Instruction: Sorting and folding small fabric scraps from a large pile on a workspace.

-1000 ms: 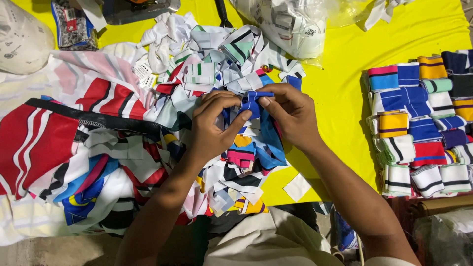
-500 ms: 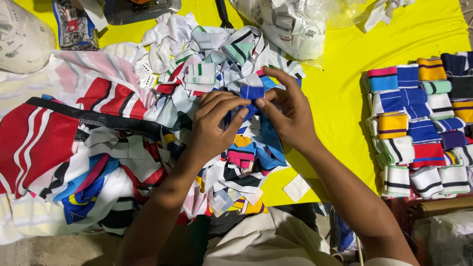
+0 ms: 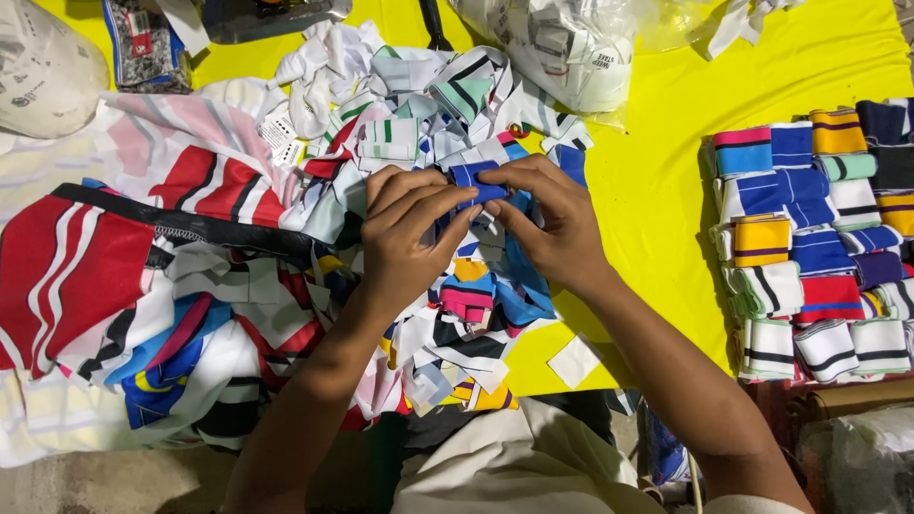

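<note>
Head view: left hand (image 3: 411, 227) and right hand (image 3: 552, 224) both pinch a small blue cloth strip (image 3: 476, 181), fingers closed on it, above the pile of scraps (image 3: 447, 314) on the yellow table (image 3: 657, 190). It looks light, soft and floppy; best held at its ends.

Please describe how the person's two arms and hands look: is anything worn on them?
Both forearms are bare up to the frame edge: no sleeves show. The left hand and the right hand wear no gloves, and no rings, watch or bracelet are visible. The fingernails are short.
</note>
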